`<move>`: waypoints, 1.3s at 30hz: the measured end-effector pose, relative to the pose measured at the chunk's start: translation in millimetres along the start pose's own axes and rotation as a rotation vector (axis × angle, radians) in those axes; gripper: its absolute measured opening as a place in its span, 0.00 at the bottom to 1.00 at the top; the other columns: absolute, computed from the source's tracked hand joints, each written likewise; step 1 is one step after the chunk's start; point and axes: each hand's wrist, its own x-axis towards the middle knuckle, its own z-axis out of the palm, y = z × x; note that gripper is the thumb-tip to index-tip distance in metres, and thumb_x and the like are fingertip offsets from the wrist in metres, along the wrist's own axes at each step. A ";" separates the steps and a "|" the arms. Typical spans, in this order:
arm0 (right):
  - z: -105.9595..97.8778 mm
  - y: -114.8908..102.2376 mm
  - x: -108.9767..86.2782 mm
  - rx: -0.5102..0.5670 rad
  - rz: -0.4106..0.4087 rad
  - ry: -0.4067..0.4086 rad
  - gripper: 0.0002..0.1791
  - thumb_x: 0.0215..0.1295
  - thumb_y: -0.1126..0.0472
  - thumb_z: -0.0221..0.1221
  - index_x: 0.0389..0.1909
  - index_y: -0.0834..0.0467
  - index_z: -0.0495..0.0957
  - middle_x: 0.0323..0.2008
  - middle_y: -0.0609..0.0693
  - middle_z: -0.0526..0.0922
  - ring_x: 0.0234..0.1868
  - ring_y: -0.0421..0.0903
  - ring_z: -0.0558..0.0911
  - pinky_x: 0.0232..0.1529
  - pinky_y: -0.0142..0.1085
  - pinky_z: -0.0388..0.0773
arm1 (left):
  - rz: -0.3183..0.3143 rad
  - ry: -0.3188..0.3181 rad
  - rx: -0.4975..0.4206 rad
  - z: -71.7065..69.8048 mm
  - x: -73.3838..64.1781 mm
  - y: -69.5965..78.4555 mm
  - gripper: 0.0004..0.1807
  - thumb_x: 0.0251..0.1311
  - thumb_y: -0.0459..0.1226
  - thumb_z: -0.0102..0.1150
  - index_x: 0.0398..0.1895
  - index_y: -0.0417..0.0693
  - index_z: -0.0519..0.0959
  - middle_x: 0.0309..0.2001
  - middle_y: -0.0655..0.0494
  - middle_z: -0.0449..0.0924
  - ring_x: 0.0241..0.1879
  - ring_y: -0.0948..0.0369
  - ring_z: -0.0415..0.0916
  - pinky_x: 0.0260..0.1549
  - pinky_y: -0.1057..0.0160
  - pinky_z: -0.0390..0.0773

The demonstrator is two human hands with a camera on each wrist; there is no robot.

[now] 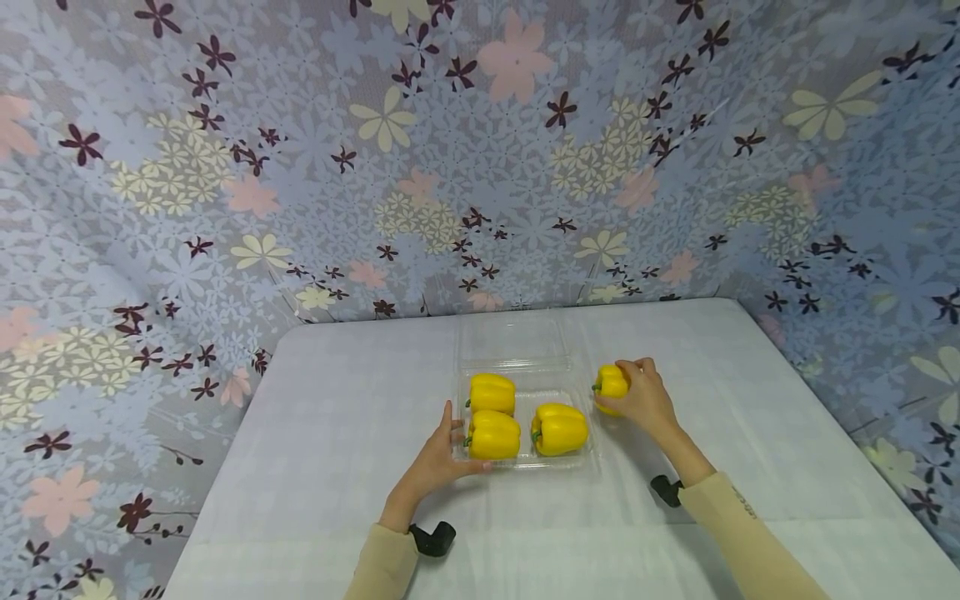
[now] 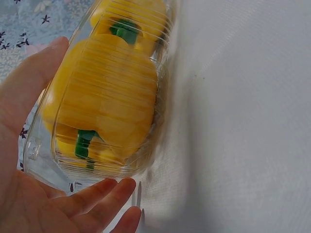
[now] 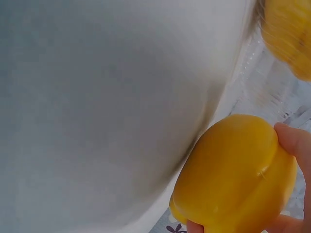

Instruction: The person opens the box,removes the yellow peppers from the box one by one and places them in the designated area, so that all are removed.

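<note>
A clear plastic clamshell container (image 1: 525, 463) lies on the table with its lid (image 1: 513, 340) folded back. Inside are two yellow bell peppers on the left, a rear one (image 1: 492, 393) and a front one (image 1: 493, 436), and another yellow bell pepper (image 1: 560, 430) on the right. My left hand (image 1: 441, 457) holds the container's front left corner, thumb along the front rim and fingers against the side wall. Just right of the container, my right hand (image 1: 643, 400) grips a fourth-looking yellow bell pepper (image 3: 233, 170) between thumb and fingers, its green stem pointing left in the head view.
A pale cloth covers the table (image 1: 330, 400). Behind it hangs a flower-patterned curtain (image 1: 465, 167). Black wrist-worn devices (image 1: 433, 540) show near both sleeves, close over the tabletop.
</note>
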 end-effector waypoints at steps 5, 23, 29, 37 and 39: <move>2.1 2.0 -1.7 -0.001 0.005 -0.013 0.41 0.50 0.50 0.69 0.61 0.68 0.66 0.53 0.69 0.63 0.48 0.64 0.70 0.43 0.54 0.75 | 0.004 0.002 0.004 0.7 -0.1 -0.2 0.67 0.46 0.50 0.73 0.75 0.42 0.32 0.71 0.40 0.58 0.67 0.44 0.64 0.63 0.38 0.63; 3.6 5.9 -2.9 0.029 0.006 -0.065 0.42 0.55 0.50 0.66 0.64 0.69 0.61 0.55 0.70 0.61 0.50 0.65 0.69 0.45 0.54 0.75 | 0.005 -0.003 -0.018 1.4 0.1 -2.0 0.67 0.47 0.49 0.73 0.75 0.42 0.31 0.71 0.40 0.57 0.67 0.44 0.64 0.63 0.39 0.64; 2.0 6.7 -3.6 0.062 0.023 -0.084 0.44 0.56 0.50 0.65 0.66 0.69 0.59 0.55 0.71 0.60 0.50 0.64 0.69 0.47 0.55 0.73 | 0.000 -0.001 -0.013 1.1 0.5 -2.3 0.68 0.46 0.50 0.73 0.76 0.43 0.31 0.71 0.41 0.58 0.67 0.44 0.63 0.64 0.39 0.63; 3.4 8.4 -5.2 0.054 0.002 -0.087 0.43 0.58 0.50 0.63 0.67 0.69 0.57 0.55 0.72 0.60 0.51 0.65 0.67 0.47 0.56 0.72 | 0.000 0.004 -0.019 1.2 0.6 -3.0 0.67 0.46 0.49 0.73 0.76 0.44 0.31 0.71 0.41 0.58 0.67 0.45 0.64 0.64 0.39 0.63; 3.4 8.1 -5.8 0.052 0.001 -0.091 0.43 0.59 0.50 0.63 0.67 0.69 0.56 0.56 0.72 0.59 0.52 0.65 0.67 0.48 0.57 0.72 | 0.002 0.004 -0.019 1.3 0.8 -3.2 0.67 0.46 0.49 0.73 0.76 0.44 0.31 0.71 0.41 0.58 0.67 0.45 0.64 0.64 0.39 0.63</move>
